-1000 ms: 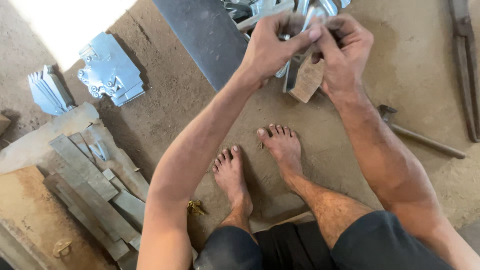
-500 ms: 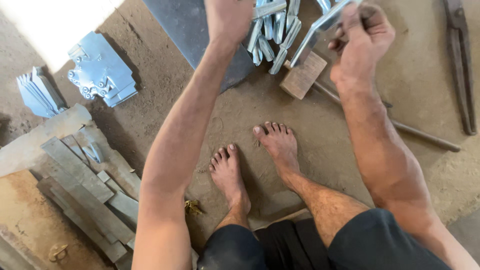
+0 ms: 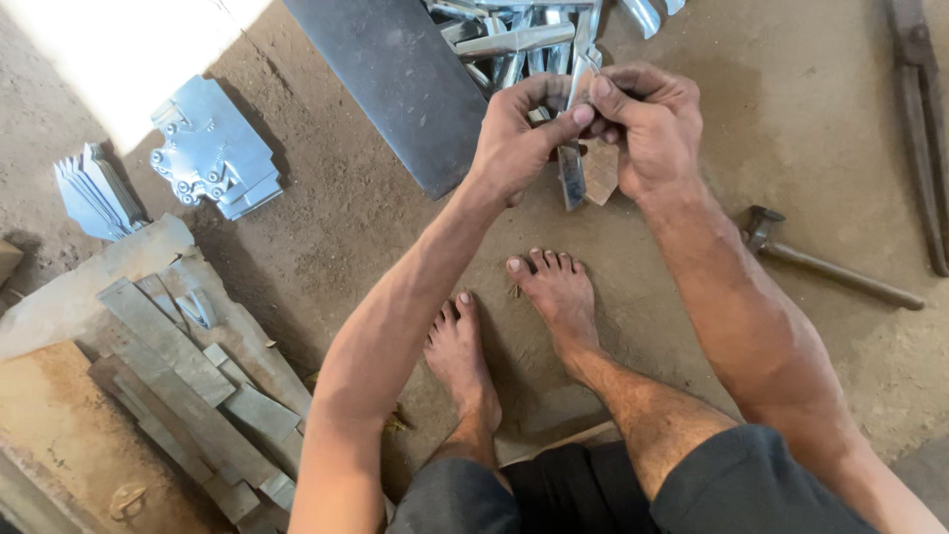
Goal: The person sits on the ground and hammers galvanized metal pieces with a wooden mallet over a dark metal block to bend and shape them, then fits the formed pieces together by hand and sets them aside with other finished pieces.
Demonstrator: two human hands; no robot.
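My left hand [image 3: 519, 133] and my right hand [image 3: 647, 124] meet above the dirt floor, both gripping one bent strip of shiny sheet metal [image 3: 573, 148] that stands nearly upright between the fingers. Its lower end hangs over a small wooden block [image 3: 600, 170] on the ground. Just beyond the hands lies a pile of similar shiny metal pieces [image 3: 514, 44]. My bare feet [image 3: 514, 326] rest on the floor below the hands.
A dark flat metal plate [image 3: 395, 79] lies at upper centre. A hammer [image 3: 825, 262] and long tongs [image 3: 919, 119] lie to the right. Stacked stamped metal parts [image 3: 213, 148], folded pieces [image 3: 94, 193] and grey metal strips [image 3: 183, 386] sit at left.
My left hand, which had reached up into the pile, came back down and joined the right hand on the metal strip. The strip now stands over the wooden block.
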